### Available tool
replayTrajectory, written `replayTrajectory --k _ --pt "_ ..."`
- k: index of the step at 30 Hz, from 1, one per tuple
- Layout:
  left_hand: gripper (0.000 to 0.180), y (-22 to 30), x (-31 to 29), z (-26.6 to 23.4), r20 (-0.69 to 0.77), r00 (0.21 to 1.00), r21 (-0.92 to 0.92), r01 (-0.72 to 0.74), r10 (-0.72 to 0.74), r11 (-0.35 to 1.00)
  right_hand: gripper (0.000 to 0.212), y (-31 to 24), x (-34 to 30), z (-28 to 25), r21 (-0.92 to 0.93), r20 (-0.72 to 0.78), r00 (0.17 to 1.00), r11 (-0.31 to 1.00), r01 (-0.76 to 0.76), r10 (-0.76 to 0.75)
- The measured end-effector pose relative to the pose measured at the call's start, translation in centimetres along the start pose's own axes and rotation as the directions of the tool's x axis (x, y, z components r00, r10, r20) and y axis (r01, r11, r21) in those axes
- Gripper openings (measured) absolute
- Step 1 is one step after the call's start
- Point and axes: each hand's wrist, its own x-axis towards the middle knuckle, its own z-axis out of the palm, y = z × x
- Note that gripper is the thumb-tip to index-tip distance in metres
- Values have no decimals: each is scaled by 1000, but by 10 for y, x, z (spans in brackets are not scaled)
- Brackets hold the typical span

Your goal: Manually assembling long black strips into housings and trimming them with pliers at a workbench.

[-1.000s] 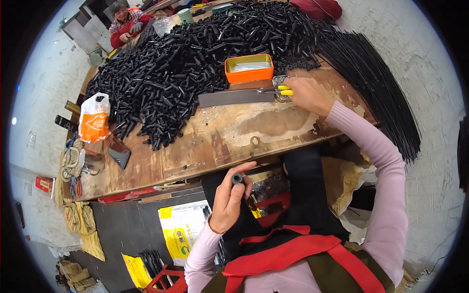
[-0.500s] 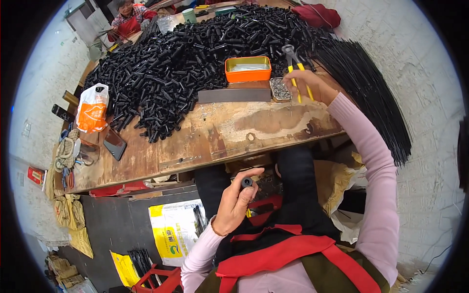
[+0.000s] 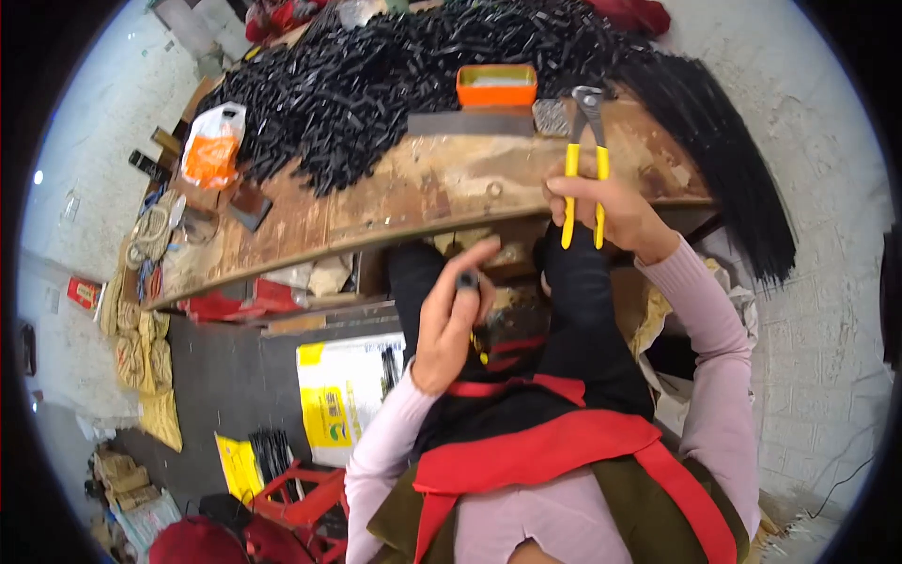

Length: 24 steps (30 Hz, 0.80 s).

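My left hand is closed around a short black plastic tube, its round open end facing up, above my lap. Over the table's front edge, my right hand grips end-cutting pincers with yellow handles. The steel jaws point away from me and the handles stand slightly apart. A gap separates the pincers from the tube. Beyond the jaws, to the left, sits a small tray of tiny metal pieces, with an orange tin behind it. A big heap of black tubes covers the far table.
The wooden table has a dark flat strip lying on it. Long black rods fan over its right side. A plastic bag and a phone lie at the left. A red stool stands on the floor.
My right hand has drawn the pincers back from the small tray toward the table's front edge. My left hand still holds the tube. The whole view has shifted, and more floor shows.
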Motion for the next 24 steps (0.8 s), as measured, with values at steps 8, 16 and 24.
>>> replayTrajectory --k 8,16,24 --pt "57 5 1 17 157 988 -115 28 -10 993 13 41 -70 50 -421 95 935 837 349 -342" --pt "73 16 -4 28 196 977 -37 91 -82 995 18 46 -89 49 -462 128 890 768 444 -437" --pt "59 13 -3 30 189 982 -43 28 -19 999 18 42 -86 53 -375 225 794 702 606 -565"
